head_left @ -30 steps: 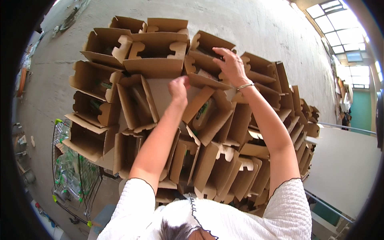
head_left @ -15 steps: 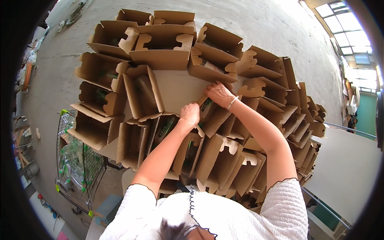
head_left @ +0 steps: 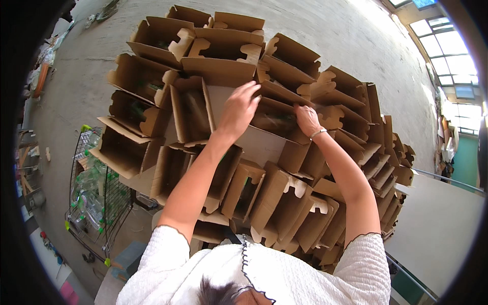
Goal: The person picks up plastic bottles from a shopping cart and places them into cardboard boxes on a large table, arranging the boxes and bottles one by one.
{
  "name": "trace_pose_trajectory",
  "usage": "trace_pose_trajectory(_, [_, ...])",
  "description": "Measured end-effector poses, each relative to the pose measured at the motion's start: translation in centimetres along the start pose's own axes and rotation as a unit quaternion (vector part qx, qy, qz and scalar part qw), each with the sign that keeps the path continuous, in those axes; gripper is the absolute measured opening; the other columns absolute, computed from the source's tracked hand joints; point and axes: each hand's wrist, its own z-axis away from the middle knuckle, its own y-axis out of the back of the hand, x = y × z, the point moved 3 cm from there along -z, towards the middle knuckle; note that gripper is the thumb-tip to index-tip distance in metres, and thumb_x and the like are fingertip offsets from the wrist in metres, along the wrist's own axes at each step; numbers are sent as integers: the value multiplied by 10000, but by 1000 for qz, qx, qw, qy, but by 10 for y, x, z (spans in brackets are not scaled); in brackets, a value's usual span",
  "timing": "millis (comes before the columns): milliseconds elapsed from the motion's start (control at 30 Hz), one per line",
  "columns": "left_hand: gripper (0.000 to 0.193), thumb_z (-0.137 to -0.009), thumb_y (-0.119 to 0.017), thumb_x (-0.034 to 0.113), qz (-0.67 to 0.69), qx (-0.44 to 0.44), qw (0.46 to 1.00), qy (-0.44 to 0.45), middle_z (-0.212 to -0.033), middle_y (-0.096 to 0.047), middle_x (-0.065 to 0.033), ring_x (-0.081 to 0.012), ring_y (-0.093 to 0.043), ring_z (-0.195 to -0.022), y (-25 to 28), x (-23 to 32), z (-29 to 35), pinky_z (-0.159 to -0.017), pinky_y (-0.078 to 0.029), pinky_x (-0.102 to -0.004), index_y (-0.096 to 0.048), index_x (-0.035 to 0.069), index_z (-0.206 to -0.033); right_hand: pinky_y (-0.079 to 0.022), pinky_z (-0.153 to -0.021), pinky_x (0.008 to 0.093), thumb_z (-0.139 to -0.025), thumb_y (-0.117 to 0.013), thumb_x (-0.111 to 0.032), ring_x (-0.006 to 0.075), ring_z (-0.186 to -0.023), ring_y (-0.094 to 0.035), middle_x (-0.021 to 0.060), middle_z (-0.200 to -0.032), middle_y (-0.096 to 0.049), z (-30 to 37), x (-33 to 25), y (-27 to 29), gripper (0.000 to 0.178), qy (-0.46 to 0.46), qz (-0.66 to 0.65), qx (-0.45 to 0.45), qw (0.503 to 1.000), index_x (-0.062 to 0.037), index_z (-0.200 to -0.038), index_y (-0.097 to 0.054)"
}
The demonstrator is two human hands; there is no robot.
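An open brown cardboard box (head_left: 272,133) lies between my hands, with something dark and shiny, blurred, inside it. My right hand (head_left: 308,122) is closed on the box's right end, fingers hooked over its edge. At the opposite end, my left hand (head_left: 238,111) has its fingers stretched out beside the raised flap, apparently not gripping it. Left of that hand stands a narrow box (head_left: 177,109) with a clear item in it. Just beyond, another open box (head_left: 219,71) touches the group.
Several more open boxes (head_left: 284,195) crowd the near side and stretch to the right. A wire cart (head_left: 109,195) of clear bottles with green parts stands at the left. Pale board (head_left: 264,145) shows between the boxes. A white panel (head_left: 437,223) lies at the far right.
The box between my hands has moved away from me and slightly right, turning more crosswise. My left hand has gone farther out and its fingers have straightened; my right hand has shifted right.
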Motion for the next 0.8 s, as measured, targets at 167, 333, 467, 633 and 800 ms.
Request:
trace_pose_trajectory(167, [535, -848, -680, 11, -249, 186, 945, 102, -1485, -426, -156, -363, -345, -1406, 98, 5, 74, -1166, -285, -462, -538, 76, -1360, -557, -733, 458, -838, -560, -46, 366, -820, -695, 197, -829, -700, 3, -6, -5, 116, -69, 7, 9, 998, -22, -855, -672])
trace_pose_trajectory(333, [534, -897, -655, 182, -90, 98, 919, 372, -1293, -552, -320, -425, -528, -1244, 133, -97, 116, -1061, -405, -467, -491, -73, -1337, -542, -706, 476, -879, -602, -97, 379, -784, -683, 216, -757, -673, 13, -5, -7, 75, -144, -46, 94, 984, -33, -866, -639])
trace_pose_trajectory(467, [331, -913, -562, 165, -204, -147, 880, 402, -1081, -646, -347, -449, -676, -953, 123, -142, 107, -850, -552, -507, -618, -142, -1024, -507, -842, 412, -871, -692, -214, 306, -977, -652, 151, -1015, -685, 21, -70, 55, 202, -114, -9, 141, 983, -43, -963, -635])
trace_pose_trajectory(633, [203, -878, -478, -33, 238, 5, 852, 465, -911, -649, -238, -335, -688, -726, 108, -147, 98, -578, -648, -485, -596, -166, -975, -490, -871, 399, -840, -744, -262, 300, -985, -623, 136, -1060, -652, 38, -145, 92, 490, 14, -148, 137, 979, -3, -1222, -578])
trace_pose_trajectory(800, [194, -896, -446, -87, 359, 120, 771, 512, -933, -557, -148, -294, -633, -744, 82, -133, 93, -641, -666, -526, -550, -122, -1057, -470, -945, 409, -862, -722, -259, 332, -1073, -587, 184, -1146, -620, 30, -160, 70, 548, 37, -237, 189, 952, 17, -1289, -517])
